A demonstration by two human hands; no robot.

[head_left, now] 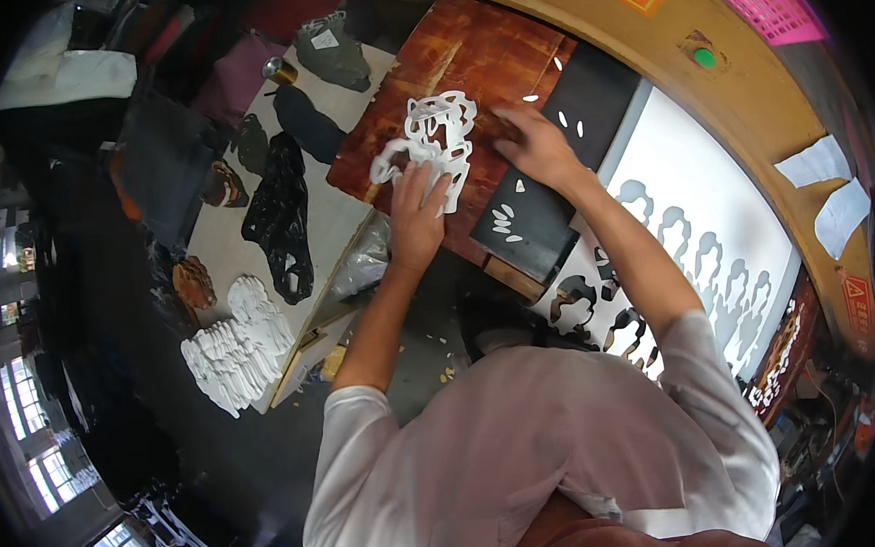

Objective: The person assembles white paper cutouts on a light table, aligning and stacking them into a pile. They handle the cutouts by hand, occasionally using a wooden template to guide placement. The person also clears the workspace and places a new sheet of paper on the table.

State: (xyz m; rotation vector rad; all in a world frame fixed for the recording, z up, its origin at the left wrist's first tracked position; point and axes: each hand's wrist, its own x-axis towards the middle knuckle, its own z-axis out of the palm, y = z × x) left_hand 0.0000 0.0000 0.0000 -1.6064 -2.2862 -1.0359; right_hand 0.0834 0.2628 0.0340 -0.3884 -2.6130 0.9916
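Observation:
On a reddish-brown wooden board (387,101) lies a small pile of white flat cut-out pieces (440,113) with looped outlines and holes. My left hand (420,212) rests on the near part of this pile, its fingers stretched over the pieces, and their tips are partly lost among the white. To the right of the pile, my right hand (540,149) hovers over the board's right side with thumb and fingers apart and nothing between them. Small white oval scraps (504,219) are scattered on the dark strip (535,229) beside the board.
A white sheet (696,162) with rows of cut-out shapes lies at the right under a yellow machine frame (735,65). Stacked white pieces (237,351) sit on the pale table (339,224) at left, near a black plastic bag (282,218), a can (280,71) and dark cloths (308,121).

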